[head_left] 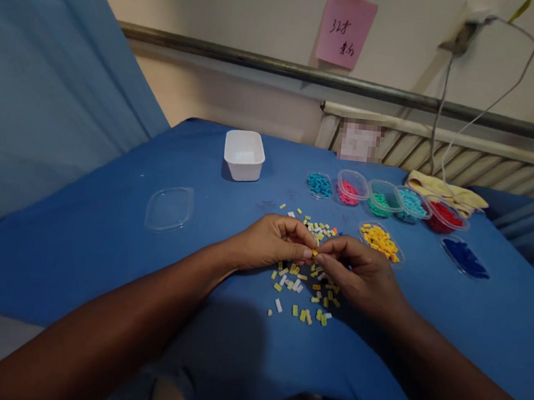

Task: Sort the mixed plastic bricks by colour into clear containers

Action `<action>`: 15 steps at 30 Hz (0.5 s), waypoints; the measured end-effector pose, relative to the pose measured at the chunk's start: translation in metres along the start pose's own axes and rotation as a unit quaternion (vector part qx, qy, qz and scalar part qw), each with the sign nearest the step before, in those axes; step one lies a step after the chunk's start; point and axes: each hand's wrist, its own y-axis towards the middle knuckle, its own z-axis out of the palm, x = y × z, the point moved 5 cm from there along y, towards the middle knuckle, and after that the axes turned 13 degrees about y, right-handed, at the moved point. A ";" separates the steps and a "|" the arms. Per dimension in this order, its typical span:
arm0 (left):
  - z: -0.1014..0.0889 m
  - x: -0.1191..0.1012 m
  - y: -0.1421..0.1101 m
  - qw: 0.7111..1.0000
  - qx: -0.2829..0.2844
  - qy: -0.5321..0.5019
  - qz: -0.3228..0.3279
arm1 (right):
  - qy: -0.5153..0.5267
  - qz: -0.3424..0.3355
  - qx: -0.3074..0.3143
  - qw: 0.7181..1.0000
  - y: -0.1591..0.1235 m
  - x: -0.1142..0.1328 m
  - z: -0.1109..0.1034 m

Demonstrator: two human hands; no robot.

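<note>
My left hand (269, 241) and my right hand (359, 270) meet fingertip to fingertip over a scatter of small yellow and white bricks (303, 290) on the blue cloth (100, 240). Both hands are closed in a pinch on one tiny yellow brick (314, 253) between them. More loose bricks (314, 225) lie just beyond my fingers. A clear tub of yellow bricks (380, 240) stands right behind my right hand.
Clear tubs of sorted bricks line the back right: blue (319, 184), pink (350, 189), green (381, 202), teal (412, 204), red (444, 215), dark blue (465, 258). A white empty box (244, 154) and a clear lid (169, 208) lie to the left. A blue curtain (46, 75) hangs left.
</note>
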 end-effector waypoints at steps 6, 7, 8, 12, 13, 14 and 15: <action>0.000 0.000 -0.001 1.000 -0.007 -0.004 0.002 | 0.008 0.010 -0.017 1.000 0.000 0.001 -0.002; -0.001 0.000 -0.001 1.000 -0.007 -0.003 0.001 | 0.010 0.011 -0.014 1.000 0.000 0.002 -0.002; -0.001 0.001 -0.001 1.000 -0.006 0.000 0.000 | 0.010 0.013 -0.011 1.000 0.000 0.003 -0.002; -0.001 0.002 -0.002 1.000 0.002 0.019 -0.003 | 0.009 0.038 0.000 0.999 0.000 0.002 -0.003; -0.001 0.002 -0.002 1.000 0.003 0.026 -0.003 | 0.013 0.047 0.001 0.999 0.000 0.001 -0.003; -0.001 0.001 -0.003 0.999 0.001 0.034 -0.002 | 0.018 0.058 0.001 0.998 0.000 0.000 -0.003; -0.001 0.001 -0.004 0.999 0.000 0.042 -0.002 | 0.022 0.068 0.003 0.997 0.000 -0.001 -0.003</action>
